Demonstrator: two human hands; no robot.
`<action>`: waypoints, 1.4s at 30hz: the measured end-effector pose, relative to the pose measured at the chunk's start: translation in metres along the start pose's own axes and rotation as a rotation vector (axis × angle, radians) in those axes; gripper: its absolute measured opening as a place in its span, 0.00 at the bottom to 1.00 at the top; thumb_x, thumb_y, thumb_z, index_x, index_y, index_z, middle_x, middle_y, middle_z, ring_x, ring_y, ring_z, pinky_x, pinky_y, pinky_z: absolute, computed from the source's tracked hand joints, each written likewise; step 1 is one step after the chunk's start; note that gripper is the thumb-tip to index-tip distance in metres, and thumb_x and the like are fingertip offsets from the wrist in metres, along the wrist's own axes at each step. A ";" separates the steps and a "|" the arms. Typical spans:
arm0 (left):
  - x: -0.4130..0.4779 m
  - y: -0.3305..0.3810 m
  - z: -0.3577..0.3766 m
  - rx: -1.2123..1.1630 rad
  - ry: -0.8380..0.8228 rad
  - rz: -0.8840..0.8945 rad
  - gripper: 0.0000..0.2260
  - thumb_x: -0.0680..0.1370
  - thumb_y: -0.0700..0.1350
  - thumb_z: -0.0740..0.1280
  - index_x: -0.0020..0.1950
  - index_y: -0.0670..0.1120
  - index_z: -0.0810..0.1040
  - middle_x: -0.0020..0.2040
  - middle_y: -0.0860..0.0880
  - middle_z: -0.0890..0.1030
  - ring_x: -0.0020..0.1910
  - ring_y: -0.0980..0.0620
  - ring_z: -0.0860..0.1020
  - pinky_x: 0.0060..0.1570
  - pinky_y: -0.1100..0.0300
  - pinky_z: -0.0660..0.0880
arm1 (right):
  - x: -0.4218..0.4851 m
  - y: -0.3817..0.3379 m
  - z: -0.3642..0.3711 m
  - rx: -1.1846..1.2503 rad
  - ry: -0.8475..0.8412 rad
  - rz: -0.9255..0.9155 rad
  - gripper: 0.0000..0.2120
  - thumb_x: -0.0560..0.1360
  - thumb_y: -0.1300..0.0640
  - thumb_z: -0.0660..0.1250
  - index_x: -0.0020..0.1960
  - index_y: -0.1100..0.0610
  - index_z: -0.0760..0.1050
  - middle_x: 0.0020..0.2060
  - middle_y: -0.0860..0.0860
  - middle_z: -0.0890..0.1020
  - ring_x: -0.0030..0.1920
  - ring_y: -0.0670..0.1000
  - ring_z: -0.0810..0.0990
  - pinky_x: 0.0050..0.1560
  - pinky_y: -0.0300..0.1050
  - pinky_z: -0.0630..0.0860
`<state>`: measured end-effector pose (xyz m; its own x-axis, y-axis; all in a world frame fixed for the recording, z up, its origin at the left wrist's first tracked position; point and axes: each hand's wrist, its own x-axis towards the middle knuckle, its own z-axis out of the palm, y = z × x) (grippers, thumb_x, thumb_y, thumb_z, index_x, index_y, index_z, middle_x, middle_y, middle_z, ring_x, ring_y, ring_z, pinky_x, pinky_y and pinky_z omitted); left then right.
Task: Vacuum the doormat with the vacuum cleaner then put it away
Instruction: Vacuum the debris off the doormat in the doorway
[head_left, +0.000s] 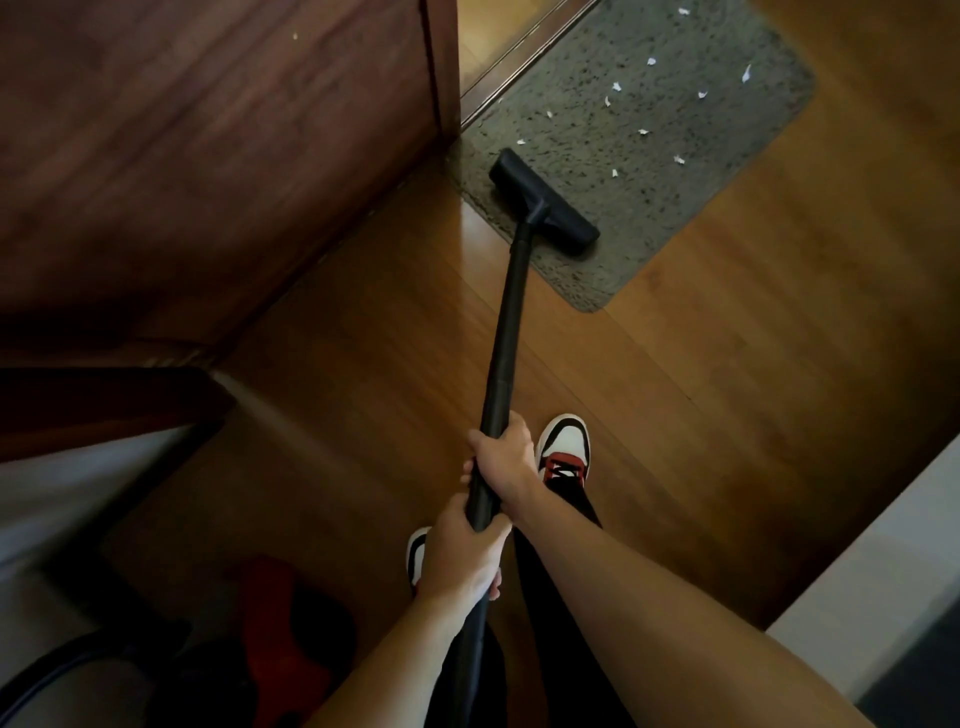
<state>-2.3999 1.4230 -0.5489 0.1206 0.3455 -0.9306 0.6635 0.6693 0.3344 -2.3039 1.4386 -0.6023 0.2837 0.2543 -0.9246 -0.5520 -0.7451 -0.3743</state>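
Head view: looks down along the person's arms to a hallway floor by a wooden door (208, 156).
Doormat (701, 171): a grey speckled mat lying flat on the wooden floor (753, 389), its far edge against the door threshold.
Paper scraps (644, 132): small white bits scattered over the middle and far part of the mat, so most of the cleaning looks still to be done.
Floor nozzle (545, 200): the black head rests flat on the mat's near-left corner, short of the nearest scraps. This is likely the start of a stroke that would carry it across them.
Wand (506, 322): a long black tube slanting from the nozzle back to the hands, which lets the person work standing.
Right hand (506, 457): wrapped round the wand farther down its length, placed to steer and press the nozzle.
Left hand (460, 551): clasps the wand's upper end close behind the right hand, probably to push and pull.
Vacuum body (280, 623): a blurred red and black shape on the floor at lower left, behind the person. It is probably the canister, though detail is too dim to confirm.
Shoes (563, 447): white, red and black, set on the bare floor well short of the mat.
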 end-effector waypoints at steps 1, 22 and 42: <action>-0.002 -0.002 -0.003 -0.016 -0.021 -0.005 0.06 0.79 0.44 0.69 0.53 0.45 0.76 0.35 0.47 0.79 0.23 0.51 0.74 0.24 0.59 0.74 | -0.001 0.002 0.002 0.006 0.007 -0.009 0.17 0.80 0.61 0.66 0.65 0.55 0.65 0.34 0.55 0.76 0.26 0.48 0.76 0.29 0.43 0.78; 0.018 0.006 0.004 -0.148 0.038 0.018 0.07 0.79 0.41 0.69 0.53 0.53 0.76 0.34 0.46 0.78 0.26 0.52 0.74 0.26 0.59 0.73 | 0.024 -0.015 0.005 -0.159 0.079 -0.065 0.16 0.76 0.59 0.69 0.59 0.53 0.65 0.45 0.60 0.82 0.26 0.48 0.80 0.25 0.40 0.77; 0.065 0.092 0.038 -0.273 0.005 0.031 0.13 0.80 0.43 0.67 0.62 0.57 0.76 0.33 0.47 0.76 0.24 0.50 0.72 0.23 0.59 0.70 | 0.090 -0.106 -0.029 -0.301 0.109 -0.166 0.13 0.76 0.58 0.71 0.56 0.54 0.69 0.42 0.57 0.83 0.26 0.51 0.82 0.28 0.45 0.81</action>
<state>-2.3028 1.4825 -0.5846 0.1336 0.3717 -0.9187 0.4362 0.8103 0.3913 -2.1968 1.5224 -0.6442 0.4410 0.3320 -0.8338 -0.2399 -0.8517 -0.4660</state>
